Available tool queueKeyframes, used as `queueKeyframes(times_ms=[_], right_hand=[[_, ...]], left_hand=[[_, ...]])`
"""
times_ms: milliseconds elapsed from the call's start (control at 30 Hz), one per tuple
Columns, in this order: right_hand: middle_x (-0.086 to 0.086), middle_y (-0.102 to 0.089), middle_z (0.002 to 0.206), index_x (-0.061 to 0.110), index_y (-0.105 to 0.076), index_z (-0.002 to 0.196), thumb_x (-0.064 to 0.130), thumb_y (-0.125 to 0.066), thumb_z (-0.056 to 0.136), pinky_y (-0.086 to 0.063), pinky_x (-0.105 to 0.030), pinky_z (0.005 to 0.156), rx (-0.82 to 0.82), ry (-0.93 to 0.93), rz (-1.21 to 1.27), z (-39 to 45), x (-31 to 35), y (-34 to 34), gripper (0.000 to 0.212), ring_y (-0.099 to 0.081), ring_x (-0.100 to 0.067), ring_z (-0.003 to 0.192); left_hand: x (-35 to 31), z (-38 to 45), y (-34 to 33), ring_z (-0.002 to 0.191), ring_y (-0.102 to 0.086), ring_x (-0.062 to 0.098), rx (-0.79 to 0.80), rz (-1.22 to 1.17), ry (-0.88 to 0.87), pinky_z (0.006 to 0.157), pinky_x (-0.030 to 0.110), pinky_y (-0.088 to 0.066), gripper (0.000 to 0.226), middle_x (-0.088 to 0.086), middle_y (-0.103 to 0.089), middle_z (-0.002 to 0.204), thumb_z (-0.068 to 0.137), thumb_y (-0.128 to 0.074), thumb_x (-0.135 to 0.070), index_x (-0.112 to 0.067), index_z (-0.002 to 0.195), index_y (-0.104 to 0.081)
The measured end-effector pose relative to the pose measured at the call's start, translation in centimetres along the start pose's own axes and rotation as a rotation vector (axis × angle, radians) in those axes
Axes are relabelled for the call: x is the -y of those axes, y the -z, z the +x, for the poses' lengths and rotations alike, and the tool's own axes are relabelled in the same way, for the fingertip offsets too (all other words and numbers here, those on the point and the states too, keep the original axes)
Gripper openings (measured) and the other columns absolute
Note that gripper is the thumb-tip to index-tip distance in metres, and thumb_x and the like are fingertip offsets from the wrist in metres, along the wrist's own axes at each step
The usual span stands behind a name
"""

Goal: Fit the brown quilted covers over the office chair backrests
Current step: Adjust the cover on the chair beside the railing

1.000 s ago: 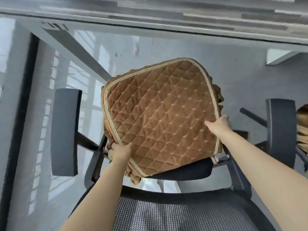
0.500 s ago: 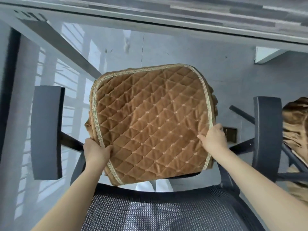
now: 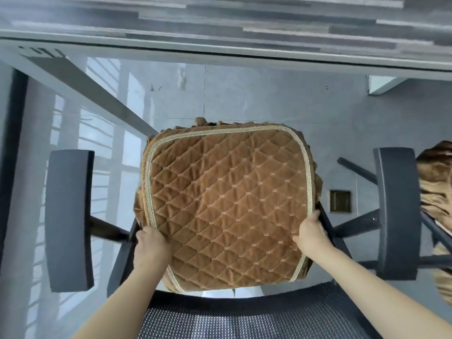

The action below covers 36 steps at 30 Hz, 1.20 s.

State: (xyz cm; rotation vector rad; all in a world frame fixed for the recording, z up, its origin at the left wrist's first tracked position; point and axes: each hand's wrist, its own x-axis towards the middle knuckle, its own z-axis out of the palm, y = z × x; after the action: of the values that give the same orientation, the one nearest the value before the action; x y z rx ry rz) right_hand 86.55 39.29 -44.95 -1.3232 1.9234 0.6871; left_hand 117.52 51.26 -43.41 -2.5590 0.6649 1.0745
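Your left hand gripped the left edge of the brown cover, and your right hand gripped its right edge, fingers curled around the trim. The cover lay spread over the seat between the two armrests, in front of the mesh backrest. Another brown cover was at the far right.

Office: mesh desk chair w/ armrests near, desk edge far, glossy grey tile floor, floor socket right.
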Motion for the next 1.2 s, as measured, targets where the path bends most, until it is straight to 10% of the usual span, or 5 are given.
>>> queueKeyframes(times_ms=[233,367,533,700,1200], right_hand=[[-0.027,-0.026,0.147,0.006,0.005,0.151,0.037,-0.053,0.094,-0.041,-0.048,0.1,-0.303,0.28,-0.063,3.2,5.5,5.7,0.087,-0.039,-0.041,0.13],[-0.023,-0.029,0.146,0.006,-0.008,0.149,0.046,-0.045,0.095,-0.039,-0.053,0.098,-0.314,0.235,0.097,6.6,9.7,8.8,0.077,-0.037,-0.044,0.129],[-0.023,-0.029,0.142,0.0,-0.03,0.137,0.044,-0.045,0.095,-0.036,-0.045,0.098,-0.22,0.029,0.23,8.6,12.8,11.1,0.063,-0.036,-0.044,0.126],[-0.022,-0.029,0.137,0.006,-0.034,0.129,0.037,-0.055,0.092,-0.037,-0.042,0.089,-0.263,0.07,0.374,9.3,11.4,11.1,0.052,-0.036,-0.042,0.123],[-0.019,-0.05,0.132,0.013,-0.039,0.14,0.018,-0.042,0.099,-0.038,-0.04,0.1,-0.379,0.189,0.551,9.3,7.4,8.6,0.041,-0.047,-0.035,0.122]], left_hand=[[-2.8,3.3,4.6,0.116,-0.049,0.036,-0.18,0.04,-0.146,0.077,0.043,-0.042,0.044,0.012,-0.043,0.133,0.086,-0.053,-0.02,-0.009,0.126,-0.04],[-4.7,6.6,7.0,0.129,-0.038,0.04,-0.205,-0.198,-0.09,0.103,0.048,-0.035,0.063,0.022,-0.039,0.137,0.087,-0.063,-0.027,-0.001,0.137,-0.034],[-5.4,9.8,8.0,0.111,-0.056,0.041,-0.028,-0.491,0.106,0.092,0.05,-0.049,0.073,0.024,-0.056,0.122,0.083,-0.066,-0.048,0.005,0.129,-0.046],[-6.2,9.9,7.6,0.086,-0.056,0.031,-0.067,-0.651,0.108,0.067,0.035,-0.044,0.055,0.017,-0.058,0.103,0.084,-0.069,-0.033,0.004,0.119,-0.052],[-6.7,9.1,5.9,0.114,-0.052,0.045,-0.233,-0.467,0.01,0.087,0.045,-0.041,0.039,0.029,-0.057,0.121,0.094,-0.058,-0.02,0.003,0.122,-0.045]])
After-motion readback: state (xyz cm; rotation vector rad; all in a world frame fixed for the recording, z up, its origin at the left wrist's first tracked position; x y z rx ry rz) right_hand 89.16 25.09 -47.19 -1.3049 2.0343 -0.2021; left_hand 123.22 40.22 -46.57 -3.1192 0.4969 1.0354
